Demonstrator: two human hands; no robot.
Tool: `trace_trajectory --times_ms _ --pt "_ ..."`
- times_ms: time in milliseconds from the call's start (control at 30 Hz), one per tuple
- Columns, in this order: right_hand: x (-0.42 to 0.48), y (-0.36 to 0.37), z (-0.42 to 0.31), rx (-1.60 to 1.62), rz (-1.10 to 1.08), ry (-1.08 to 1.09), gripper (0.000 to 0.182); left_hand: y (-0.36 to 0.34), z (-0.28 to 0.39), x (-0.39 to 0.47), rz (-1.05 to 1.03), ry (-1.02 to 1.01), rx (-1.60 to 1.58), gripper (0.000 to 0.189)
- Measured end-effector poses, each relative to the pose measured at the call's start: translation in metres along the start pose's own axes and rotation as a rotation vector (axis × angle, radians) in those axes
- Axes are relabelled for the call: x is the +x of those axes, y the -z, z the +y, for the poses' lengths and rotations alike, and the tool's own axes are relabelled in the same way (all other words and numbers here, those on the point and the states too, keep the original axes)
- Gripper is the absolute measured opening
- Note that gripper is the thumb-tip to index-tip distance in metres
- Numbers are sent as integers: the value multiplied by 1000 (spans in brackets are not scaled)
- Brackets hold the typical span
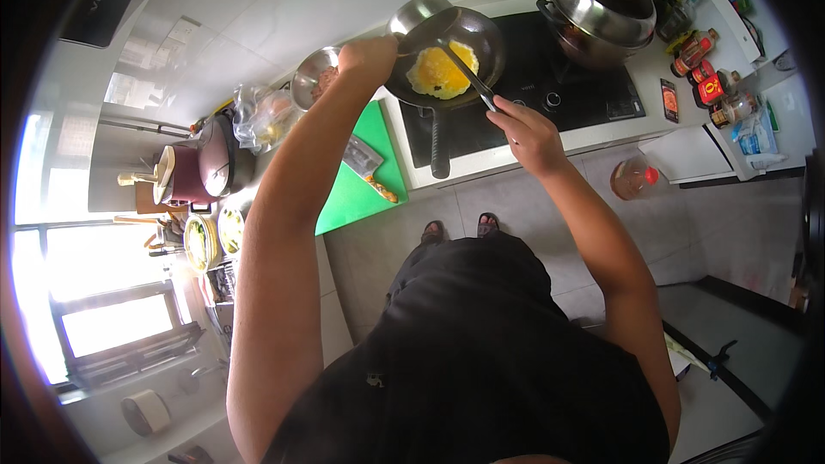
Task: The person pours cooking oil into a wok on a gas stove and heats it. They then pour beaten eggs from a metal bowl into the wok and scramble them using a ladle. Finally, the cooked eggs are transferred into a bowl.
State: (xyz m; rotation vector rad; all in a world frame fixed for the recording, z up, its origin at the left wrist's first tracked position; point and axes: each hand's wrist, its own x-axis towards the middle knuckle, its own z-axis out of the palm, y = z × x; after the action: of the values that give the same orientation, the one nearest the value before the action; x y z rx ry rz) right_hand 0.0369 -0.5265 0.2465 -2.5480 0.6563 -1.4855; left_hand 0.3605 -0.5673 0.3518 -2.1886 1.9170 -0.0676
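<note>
A round of yellow egg (445,71) lies in a dark wok (493,45), whose ridged handle points towards me. My right hand (530,135) is closed round the metal handle of a cooking utensil (467,71) that reaches over the egg; its dark head is hard to make out. At the wok's left rim, my left hand (368,63) grips a thin utensil, mostly hidden by the fingers. One steel bowl (416,11) stands behind the wok. Another steel bowl (308,74), with what looks like minced meat (324,82), is partly behind my left hand.
A cleaver (362,158) lies on a green cutting board (341,206). A large lidded steel pot (602,9) stands on the black cooktop (515,125); sauce bottles (715,87) are at right. Plastic bags (261,116) lie left. A red-capped jug (633,177) stands on the floor.
</note>
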Motion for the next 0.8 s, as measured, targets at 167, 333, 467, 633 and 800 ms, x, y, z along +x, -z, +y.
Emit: trace_trajectory --times_ms 167,333,467,633,800 --pt "10 3 4 -21 53 11 33 -6 -5 5 -16 28 18 28" --pt "19 -21 -1 54 121 -76 36 -5 -3 8 -16 14 -57 32" --pt "3 -1 1 61 14 41 34 -2 -8 5 -17 29 -73 33" --pt "8 10 6 12 42 74 28 1 -10 2 -59 69 -68 33" --pt "20 -19 1 10 40 69 33 6 0 4 -32 11 -68 32"
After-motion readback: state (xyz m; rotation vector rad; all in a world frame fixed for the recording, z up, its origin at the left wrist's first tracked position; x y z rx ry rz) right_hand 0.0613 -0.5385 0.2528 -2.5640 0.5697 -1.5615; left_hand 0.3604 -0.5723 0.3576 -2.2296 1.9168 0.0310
